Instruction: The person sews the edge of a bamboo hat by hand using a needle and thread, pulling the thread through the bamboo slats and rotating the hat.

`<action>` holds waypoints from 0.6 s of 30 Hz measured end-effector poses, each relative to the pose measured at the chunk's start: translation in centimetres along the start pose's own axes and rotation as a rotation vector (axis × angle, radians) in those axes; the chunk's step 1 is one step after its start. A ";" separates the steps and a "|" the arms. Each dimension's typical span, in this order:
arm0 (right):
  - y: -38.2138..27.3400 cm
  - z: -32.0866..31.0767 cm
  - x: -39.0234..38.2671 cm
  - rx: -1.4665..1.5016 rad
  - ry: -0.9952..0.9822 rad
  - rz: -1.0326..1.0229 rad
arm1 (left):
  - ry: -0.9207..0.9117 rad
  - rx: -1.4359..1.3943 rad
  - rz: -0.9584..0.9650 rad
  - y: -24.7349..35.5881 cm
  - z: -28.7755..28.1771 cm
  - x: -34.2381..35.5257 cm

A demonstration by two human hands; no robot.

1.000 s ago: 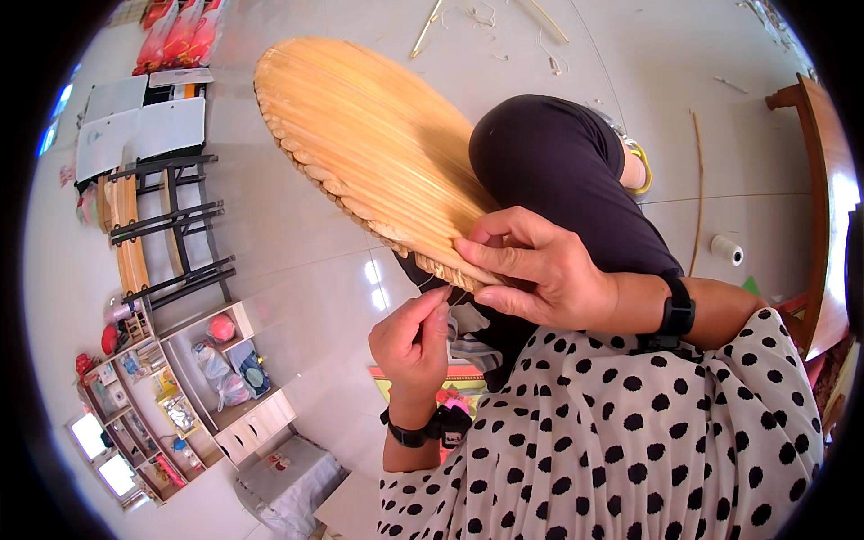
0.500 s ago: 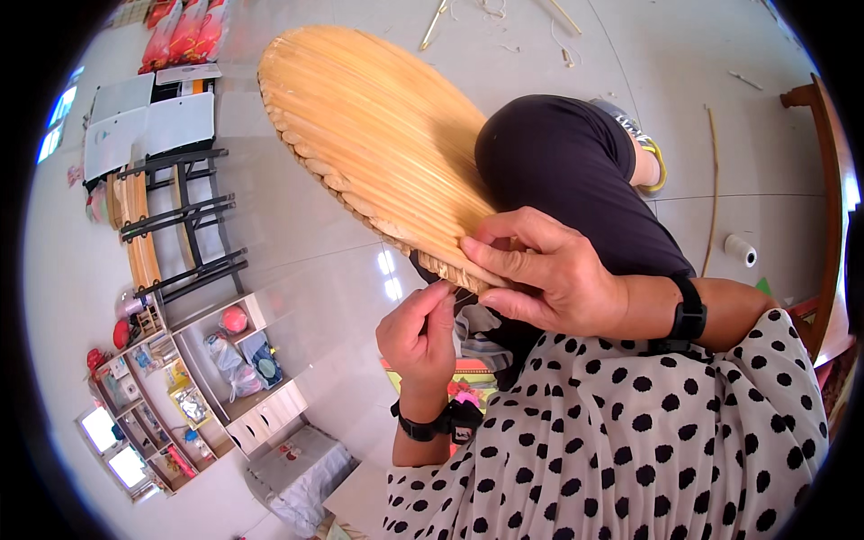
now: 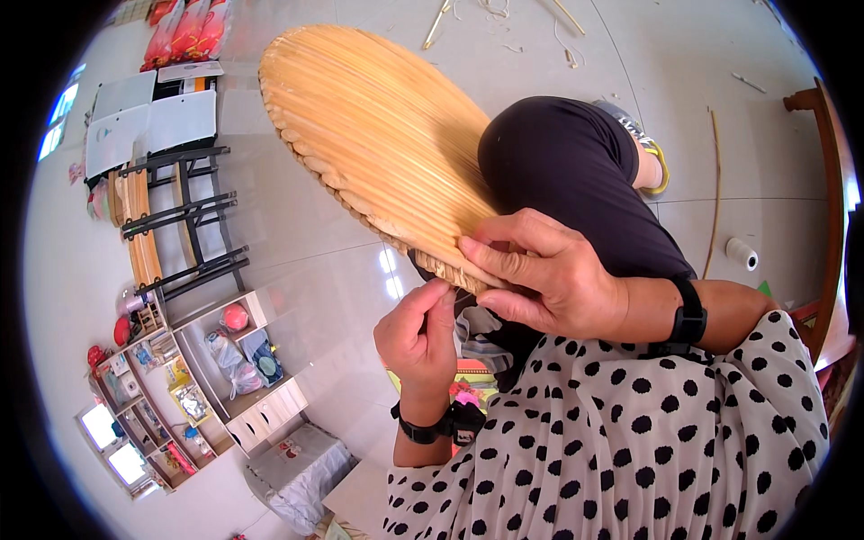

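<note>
A flat, rounded panel of pale yellow stalks (image 3: 378,135) lies slanted against my raised knee (image 3: 549,153). Its stalks run side by side, and its left rim is scalloped, with cut stalk ends showing near my hands. My right hand (image 3: 558,274) pinches the panel's near edge, fingers on top and thumb along the rim. Just left of it, my left hand (image 3: 418,337) has thumb and forefinger pressed together close to the rim. Whatever is between those fingertips is too small to make out.
On the tiled floor lie a white spool of thread (image 3: 741,254), a long thin stalk (image 3: 715,189) and loose bits of string (image 3: 569,56). At right stands wooden furniture (image 3: 819,135). To the left are folded tables (image 3: 184,216) and a shelf unit (image 3: 270,414).
Hardly anything differs. My left fingertips have shifted very slightly at the rim; my right hand keeps its hold on the panel.
</note>
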State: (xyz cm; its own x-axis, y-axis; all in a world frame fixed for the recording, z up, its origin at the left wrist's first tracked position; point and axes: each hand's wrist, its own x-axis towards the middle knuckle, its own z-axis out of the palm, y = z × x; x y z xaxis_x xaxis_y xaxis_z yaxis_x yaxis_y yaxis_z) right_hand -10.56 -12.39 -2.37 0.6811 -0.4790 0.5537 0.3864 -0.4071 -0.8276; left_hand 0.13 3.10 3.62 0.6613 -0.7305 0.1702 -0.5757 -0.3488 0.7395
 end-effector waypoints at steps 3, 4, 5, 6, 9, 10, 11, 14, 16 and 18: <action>-0.2 -0.1 0.0 -0.017 0.001 0.011 | -0.006 0.012 0.009 0.2 0.0 0.4; -0.3 -0.1 0.0 -0.026 0.001 0.016 | -0.015 0.010 0.032 0.4 0.2 0.6; -0.3 -0.1 -0.1 -0.035 0.004 0.015 | -0.024 0.009 0.055 0.5 0.4 0.9; -0.2 -0.2 -0.1 -0.043 0.006 0.008 | -0.028 0.008 0.080 0.7 0.5 1.1; -0.9 -0.4 0.4 -0.064 0.005 0.013 | -0.027 0.007 0.035 1.3 0.6 1.4; -1.2 -0.5 0.6 -0.070 0.003 0.017 | -0.040 0.003 0.015 1.5 0.6 1.5; -1.3 -0.5 0.7 -0.093 0.003 0.003 | -0.053 -0.002 -0.006 1.6 0.4 1.7; -1.0 -0.7 0.6 -0.154 0.023 -0.024 | -0.069 -0.058 -0.094 2.4 0.6 1.7; -0.9 -0.7 0.2 -0.165 0.055 -0.025 | -0.070 -0.093 -0.118 2.4 0.9 1.5; -0.9 -0.6 0.1 -0.182 0.072 -0.049 | -0.069 -0.117 -0.096 1.9 1.1 1.2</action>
State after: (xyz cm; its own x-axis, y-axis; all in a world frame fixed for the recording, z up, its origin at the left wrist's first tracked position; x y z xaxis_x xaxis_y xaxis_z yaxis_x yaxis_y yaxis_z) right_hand -11.20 -12.54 -1.54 0.6151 -0.5071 0.6038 0.2952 -0.5620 -0.7727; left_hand -0.71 0.92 4.52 0.6737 -0.7370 0.0532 -0.4487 -0.3508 0.8220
